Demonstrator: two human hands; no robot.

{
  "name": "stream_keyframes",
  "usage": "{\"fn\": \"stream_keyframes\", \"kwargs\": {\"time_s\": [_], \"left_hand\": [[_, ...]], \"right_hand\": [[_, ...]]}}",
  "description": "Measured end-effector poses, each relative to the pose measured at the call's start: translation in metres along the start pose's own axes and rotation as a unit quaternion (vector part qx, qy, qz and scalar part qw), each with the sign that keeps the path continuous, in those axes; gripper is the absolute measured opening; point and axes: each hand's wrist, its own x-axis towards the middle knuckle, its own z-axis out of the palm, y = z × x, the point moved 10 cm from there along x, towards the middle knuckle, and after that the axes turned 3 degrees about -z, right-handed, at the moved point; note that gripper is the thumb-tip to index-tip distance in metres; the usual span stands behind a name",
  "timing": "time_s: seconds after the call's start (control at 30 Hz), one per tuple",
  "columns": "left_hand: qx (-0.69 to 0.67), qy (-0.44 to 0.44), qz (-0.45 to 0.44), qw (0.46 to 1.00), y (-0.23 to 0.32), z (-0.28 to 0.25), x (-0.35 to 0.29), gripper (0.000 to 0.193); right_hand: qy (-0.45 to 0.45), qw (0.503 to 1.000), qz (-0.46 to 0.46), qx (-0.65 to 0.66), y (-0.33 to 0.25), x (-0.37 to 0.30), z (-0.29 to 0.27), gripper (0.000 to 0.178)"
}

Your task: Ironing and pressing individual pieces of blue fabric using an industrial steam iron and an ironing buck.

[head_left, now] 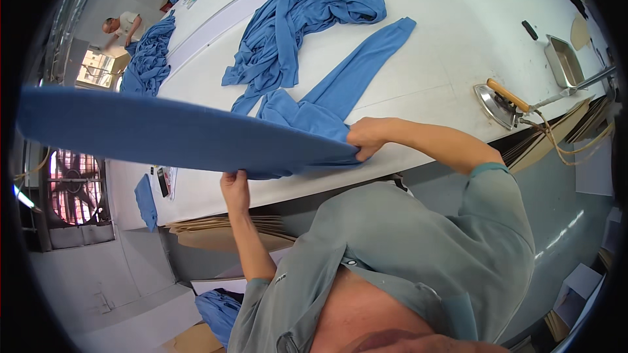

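A blue knit garment (190, 132) stretches flat and stiff above the near side of the table, its long rounded end reaching far to the left. It looks drawn over a flat form, but any form inside is hidden. My left hand (235, 189) pinches its lower edge near the middle, thumb and fingers closed. At the right end, my right hand (367, 137) is closed on the bunched cloth. Beyond, one sleeve (366, 68) of the blue garment lies out on the white table (451, 46), angled away to the right.
A heap of blue garments (307, 10) lies farther back, with another pile (149, 59) at the left. On the right stand an iron (497, 104) with a wooden handle and a metal tray (564, 62). Brown boards (229, 230) are stacked beneath the table; another person (124, 28) is far left.
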Motion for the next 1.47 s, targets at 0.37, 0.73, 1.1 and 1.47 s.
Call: {"fn": "stream_keyframes", "kwargs": {"time_s": [0.37, 0.73, 1.1, 1.47], "left_hand": [[0.163, 0.013, 0.539, 0.826, 0.354, 0.049, -0.12, 0.029], [-0.366, 0.178, -0.012, 0.913, 0.057, -0.033, -0.013, 0.037], [0.44, -0.195, -0.253, 0.839, -0.14, 0.018, -0.05, 0.038], [0.592, -0.155, 0.258, 0.748, -0.152, 0.103, -0.032, 0.069]], "right_hand": [[0.405, 0.778, -0.307, 0.371, -0.358, 0.232, -0.277, 0.052], [0.379, 0.664, -0.039, 0.643, -0.16, 0.232, -0.12, 0.033], [0.296, 0.483, 0.342, 0.75, -0.059, 0.137, 0.196, 0.034], [0.239, 0.691, 0.43, 0.529, -0.017, 0.077, 0.163, 0.048]]}}
